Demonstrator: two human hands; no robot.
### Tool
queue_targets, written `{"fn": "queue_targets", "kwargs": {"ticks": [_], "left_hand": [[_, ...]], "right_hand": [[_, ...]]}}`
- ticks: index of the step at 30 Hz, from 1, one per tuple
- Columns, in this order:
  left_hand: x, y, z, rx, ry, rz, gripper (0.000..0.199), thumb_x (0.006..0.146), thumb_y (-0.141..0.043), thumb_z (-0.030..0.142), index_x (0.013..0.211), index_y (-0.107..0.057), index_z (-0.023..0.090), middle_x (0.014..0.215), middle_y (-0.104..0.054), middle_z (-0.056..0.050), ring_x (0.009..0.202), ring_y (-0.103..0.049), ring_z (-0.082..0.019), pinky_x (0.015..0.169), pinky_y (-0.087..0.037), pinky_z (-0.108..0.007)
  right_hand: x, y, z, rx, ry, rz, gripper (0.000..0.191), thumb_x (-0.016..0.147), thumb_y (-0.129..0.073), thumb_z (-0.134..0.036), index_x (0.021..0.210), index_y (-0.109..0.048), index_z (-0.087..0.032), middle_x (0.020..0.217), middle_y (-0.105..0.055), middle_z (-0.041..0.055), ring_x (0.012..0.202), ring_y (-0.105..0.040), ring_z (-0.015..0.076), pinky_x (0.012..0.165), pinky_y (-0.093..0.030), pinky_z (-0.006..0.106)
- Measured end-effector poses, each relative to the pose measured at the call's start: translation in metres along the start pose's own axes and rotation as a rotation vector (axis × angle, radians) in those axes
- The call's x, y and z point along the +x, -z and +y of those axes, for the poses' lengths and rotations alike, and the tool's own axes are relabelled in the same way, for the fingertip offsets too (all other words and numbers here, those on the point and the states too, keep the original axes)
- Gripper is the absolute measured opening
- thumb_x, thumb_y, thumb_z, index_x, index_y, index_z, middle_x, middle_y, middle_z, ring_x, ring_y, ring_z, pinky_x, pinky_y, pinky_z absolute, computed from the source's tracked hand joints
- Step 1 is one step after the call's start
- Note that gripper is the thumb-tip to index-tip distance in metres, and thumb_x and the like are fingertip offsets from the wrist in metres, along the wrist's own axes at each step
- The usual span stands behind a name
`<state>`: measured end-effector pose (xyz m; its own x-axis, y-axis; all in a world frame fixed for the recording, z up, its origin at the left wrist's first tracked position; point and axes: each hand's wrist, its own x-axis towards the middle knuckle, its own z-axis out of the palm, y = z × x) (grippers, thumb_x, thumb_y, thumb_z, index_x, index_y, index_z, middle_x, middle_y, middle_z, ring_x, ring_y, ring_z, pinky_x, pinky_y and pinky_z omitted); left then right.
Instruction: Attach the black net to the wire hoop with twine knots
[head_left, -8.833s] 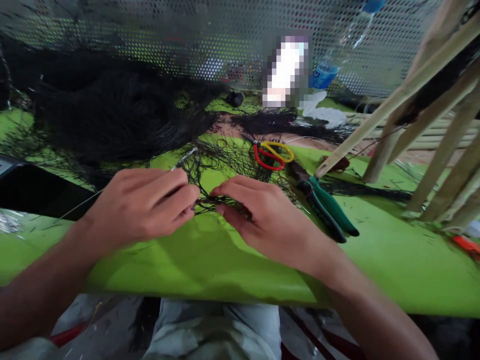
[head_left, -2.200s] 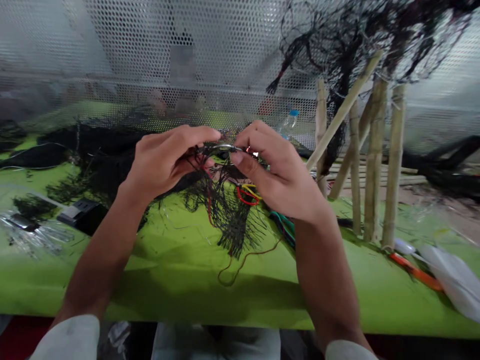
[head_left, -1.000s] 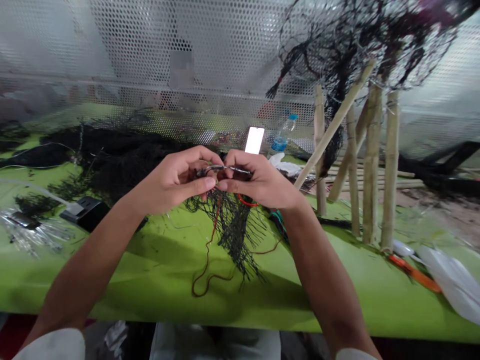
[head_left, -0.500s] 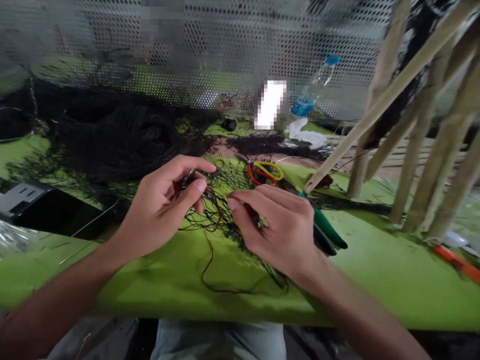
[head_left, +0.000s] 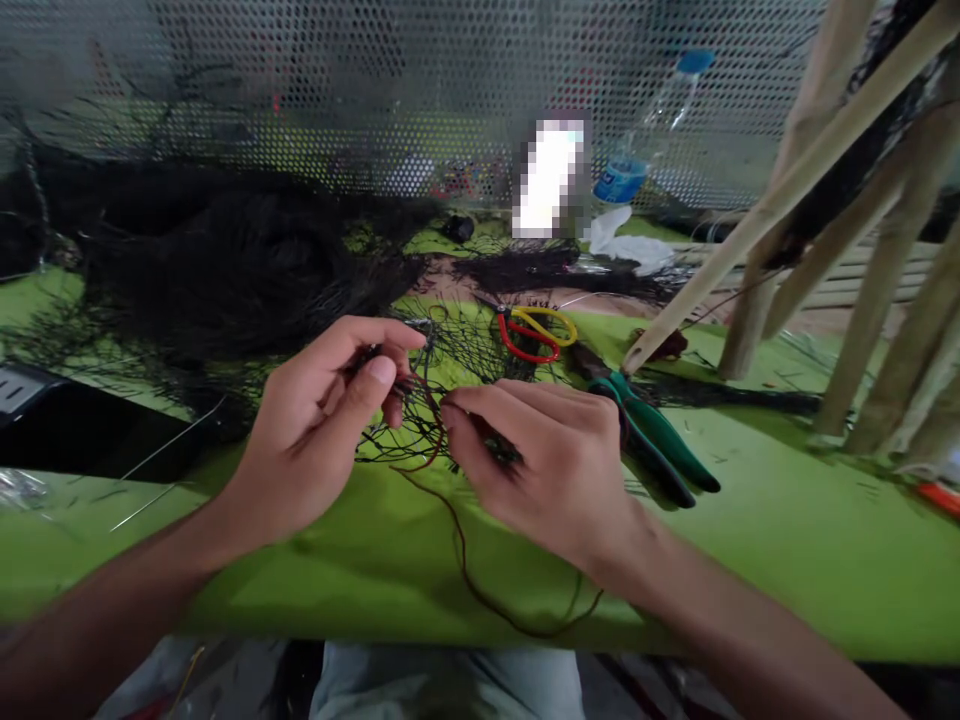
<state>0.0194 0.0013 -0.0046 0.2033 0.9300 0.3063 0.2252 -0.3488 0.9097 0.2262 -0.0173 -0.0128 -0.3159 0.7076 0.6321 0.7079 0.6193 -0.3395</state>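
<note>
Head view. Black netting (head_left: 474, 345), near centre; left hand (head_left: 300, 440) clamped on dark strands, right hand (head_left: 551, 460) with fingertips together, contents hidden. Netting probably light, limp, snag-prone; best held at its gathered edge.

Left hand (head_left: 322, 430) and right hand (head_left: 547, 460) bare, five-fingered; left thumbnail short, rounded. Left forearm (head_left: 135, 590) and right forearm (head_left: 750, 620) also bare as far as visible. Clothing at near side, centre: pale grey-blue garment (head_left: 450, 690) over the lap, soft folds, darker greenish-grey patch mid-lap, cropped by near edge. Fabric blurry, exact garment type unclear.
</note>
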Motion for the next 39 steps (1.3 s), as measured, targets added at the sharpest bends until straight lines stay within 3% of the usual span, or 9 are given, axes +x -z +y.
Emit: {"fn": "queue_targets", "kwargs": {"ticks": [4, 7, 11, 16, 22, 29, 33, 36, 39], "left_hand": [[0.002, 0.003, -0.003, -0.062, 0.030, -0.044, 0.026, 0.101, -0.071, 0.044, 0.120, -0.075, 0.027, 0.100, -0.067, -0.004, 0.080, -0.063, -0.015, 0.059, -0.055, -0.023], [0.002, 0.004, -0.004, -0.037, 0.046, -0.075, 0.025, 0.095, -0.079, 0.038, 0.117, -0.075, 0.027, 0.098, -0.066, -0.002, 0.083, -0.063, -0.014, 0.061, -0.053, -0.020], [0.001, 0.002, -0.004, -0.128, 0.067, -0.142, 0.018, 0.098, -0.075, 0.036, 0.115, -0.075, 0.029, 0.096, -0.065, -0.001, 0.072, -0.057, -0.011, 0.056, -0.050, -0.020], [-0.002, 0.001, -0.005, -0.189, 0.080, -0.156, 0.020, 0.101, -0.072, 0.041, 0.116, -0.075, 0.029, 0.097, -0.064, -0.003, 0.075, -0.057, -0.013, 0.052, -0.046, -0.020], [0.000, 0.002, -0.003, -0.132, 0.051, -0.175, 0.020, 0.100, -0.073, 0.040, 0.116, -0.074, 0.028, 0.099, -0.067, -0.001, 0.086, -0.065, -0.013, 0.069, -0.056, -0.021], [0.003, 0.006, 0.001, 0.164, -0.066, -0.142, 0.026, 0.090, -0.080, 0.022, 0.115, -0.073, 0.026, 0.092, -0.068, 0.003, 0.060, -0.053, -0.005, 0.048, -0.041, -0.016], [0.006, 0.005, 0.002, 0.393, -0.236, -0.185, 0.024, 0.091, -0.070, 0.015, 0.113, -0.074, 0.025, 0.083, -0.066, 0.006, 0.057, -0.051, -0.005, 0.052, -0.041, -0.019], [0.007, 0.005, 0.000, 0.566, -0.354, -0.157, 0.027, 0.091, -0.064, 0.010, 0.113, -0.075, 0.022, 0.083, -0.065, 0.005, 0.058, -0.051, -0.005, 0.059, -0.043, -0.022], [0.010, 0.006, -0.004, 0.735, -0.452, -0.126, 0.028, 0.091, -0.062, 0.009, 0.113, -0.076, 0.019, 0.088, -0.068, 0.002, 0.058, -0.051, -0.007, 0.062, -0.045, -0.023]], "right_hand": [[0.001, -0.003, 0.000, 0.112, -0.078, -0.062, 0.022, 0.101, -0.061, -0.022, 0.084, -0.076, -0.018, 0.066, -0.067, -0.0018, 0.055, -0.052, 0.0084, 0.056, -0.033, 0.028], [0.003, -0.002, -0.002, 0.242, -0.182, -0.137, 0.032, 0.103, -0.058, -0.025, 0.076, -0.071, -0.017, 0.059, -0.053, -0.0044, 0.052, -0.039, 0.0060, 0.053, -0.026, 0.028], [0.007, 0.001, -0.003, 0.383, -0.355, -0.268, 0.041, 0.102, -0.061, -0.031, 0.063, -0.062, -0.017, 0.056, -0.038, -0.0052, 0.054, -0.029, 0.0064, 0.053, -0.022, 0.026], [0.009, 0.002, -0.004, 0.646, -0.502, -0.360, 0.027, 0.096, -0.068, -0.033, 0.078, -0.080, -0.017, 0.058, -0.045, -0.0051, 0.055, -0.032, 0.0060, 0.050, -0.025, 0.023], [0.011, 0.000, -0.003, 0.859, -0.607, -0.304, 0.010, 0.084, -0.070, -0.017, 0.077, -0.075, -0.015, 0.058, -0.050, -0.0072, 0.053, -0.034, 0.0048, 0.047, -0.025, 0.022], [0.018, 0.009, 0.006, 1.137, -0.640, -0.427, 0.017, 0.091, -0.064, -0.026, 0.076, -0.060, -0.018, 0.070, -0.047, -0.0052, 0.066, -0.038, 0.0081, 0.060, -0.028, 0.026], [0.024, 0.017, 0.019, 1.256, -0.644, -0.548, 0.019, 0.087, -0.067, -0.026, 0.071, -0.059, -0.018, 0.069, -0.047, -0.0049, 0.067, -0.038, 0.0089, 0.063, -0.027, 0.029], [0.030, 0.029, 0.030, 1.243, -0.553, -0.685, 0.027, 0.088, -0.069, -0.029, 0.067, -0.056, -0.018, 0.066, -0.042, -0.0053, 0.062, -0.034, 0.0089, 0.062, -0.025, 0.031], [0.035, 0.045, 0.041, 1.217, -0.468, -0.742, 0.031, 0.090, -0.068, -0.029, 0.065, -0.053, -0.019, 0.070, -0.044, -0.0036, 0.069, -0.041, 0.0105, 0.066, -0.031, 0.030]]}}
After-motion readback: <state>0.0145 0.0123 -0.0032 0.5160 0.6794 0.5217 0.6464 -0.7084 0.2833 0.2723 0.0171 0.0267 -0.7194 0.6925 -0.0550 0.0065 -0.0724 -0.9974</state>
